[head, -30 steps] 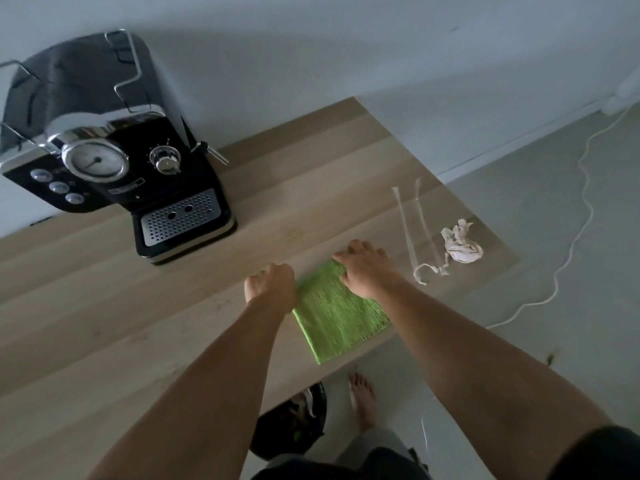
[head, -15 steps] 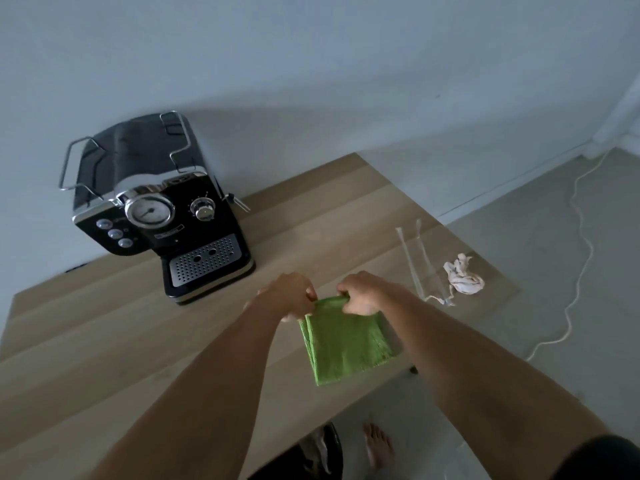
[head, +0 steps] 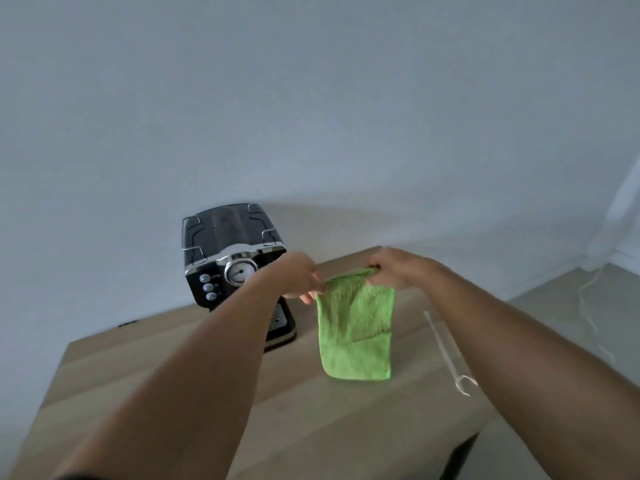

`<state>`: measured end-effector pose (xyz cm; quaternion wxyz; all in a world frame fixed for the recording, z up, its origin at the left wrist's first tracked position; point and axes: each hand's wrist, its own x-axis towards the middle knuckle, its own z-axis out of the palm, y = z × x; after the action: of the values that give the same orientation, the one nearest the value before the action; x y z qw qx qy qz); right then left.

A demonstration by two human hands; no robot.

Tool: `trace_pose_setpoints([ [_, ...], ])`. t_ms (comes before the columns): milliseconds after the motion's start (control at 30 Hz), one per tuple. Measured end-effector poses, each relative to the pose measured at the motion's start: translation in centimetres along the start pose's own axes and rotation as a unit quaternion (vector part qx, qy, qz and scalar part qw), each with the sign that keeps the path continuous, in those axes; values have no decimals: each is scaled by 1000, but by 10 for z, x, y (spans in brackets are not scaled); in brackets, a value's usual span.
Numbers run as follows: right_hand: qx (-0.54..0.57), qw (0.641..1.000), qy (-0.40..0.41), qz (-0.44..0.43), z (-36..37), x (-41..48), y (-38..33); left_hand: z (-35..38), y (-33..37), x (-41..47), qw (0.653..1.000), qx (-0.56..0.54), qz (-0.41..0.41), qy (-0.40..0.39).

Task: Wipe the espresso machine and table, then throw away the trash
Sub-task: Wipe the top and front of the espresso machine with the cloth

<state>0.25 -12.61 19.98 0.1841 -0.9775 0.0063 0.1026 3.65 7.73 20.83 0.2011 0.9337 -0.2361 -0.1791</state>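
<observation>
A green cloth [head: 356,327] hangs in the air above the wooden table [head: 166,375], held by its top edge. My left hand [head: 298,278] pinches the cloth's left corner and my right hand [head: 394,268] pinches its right corner. The black and chrome espresso machine [head: 228,258] stands at the back of the table against the wall, just behind my left hand, which hides part of its front. A clear plastic wrapper strip [head: 446,351] lies on the table under my right forearm. The crumpled white trash is hidden.
A pale wall rises directly behind the table. The table's right edge [head: 485,431] drops off to the grey floor, where a white cable [head: 588,306] runs near the baseboard.
Both hands pinched the cloth's far edge and lifted it off the table, so it now hangs upright. The view tilted up and the machine sits nearer the centre.
</observation>
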Motion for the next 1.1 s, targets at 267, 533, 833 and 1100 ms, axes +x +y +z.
trace_pose_setpoints([
  [267, 146, 965, 214, -43, -16, 34, -82, -74, -48, -25, 980, -39, -37, 193],
  [533, 127, 941, 278, -145, 39, 101, -128, -72, -108, -11, 936, -51, -146, 315],
  [833, 44, 872, 406, -271, 57, 153, -143, -79, -121, 29, 904, -12, -252, 346],
  [1100, -30, 918, 242, -314, 86, 140, -153, -100, -144, 43, 927, 8, -207, 313],
])
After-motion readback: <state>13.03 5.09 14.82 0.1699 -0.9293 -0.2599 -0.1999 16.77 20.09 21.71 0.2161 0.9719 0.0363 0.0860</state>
